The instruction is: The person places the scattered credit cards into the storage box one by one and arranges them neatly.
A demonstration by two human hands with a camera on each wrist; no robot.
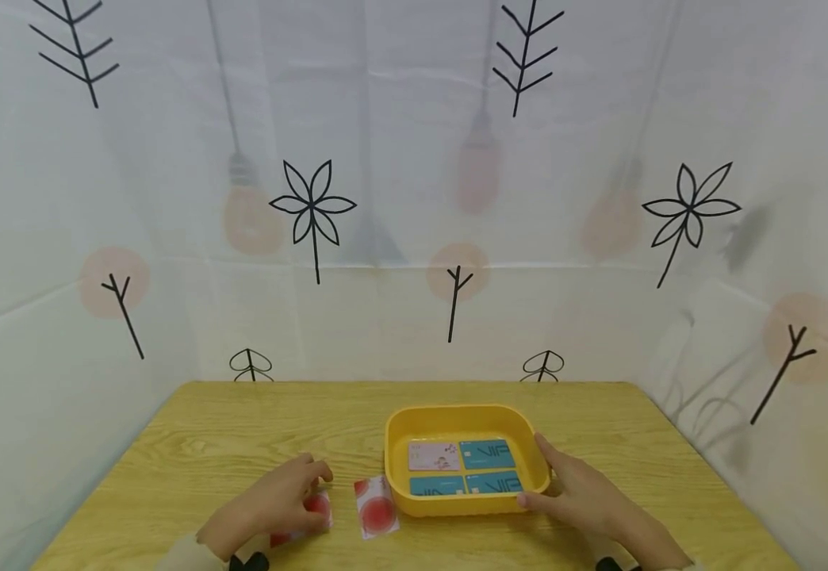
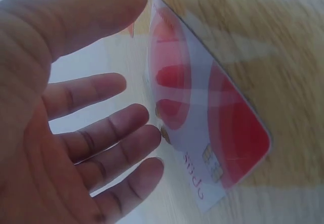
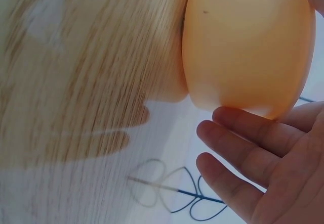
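My left hand (image 1: 281, 500) hovers over a red-and-white card (image 1: 320, 507) on the table, thumb and fingers spread apart. The left wrist view shows that card (image 2: 223, 107) with a gold chip, fingertips close to its edge; whether they touch I cannot tell. A second red-and-white card (image 1: 377, 511) lies between that hand and a yellow plastic tray (image 1: 471, 505). My right hand (image 1: 585, 492) rests against the tray's right front corner, thumb at the front wall, fairly straight fingers (image 3: 253, 133) along the right side.
Inside the tray lie a pink card (image 1: 434, 457) and several blue VIP cards (image 1: 487, 454). The tray stands on a wood-grain table (image 1: 264, 420). White printed curtains (image 1: 385, 317) enclose the table at the back and both sides.
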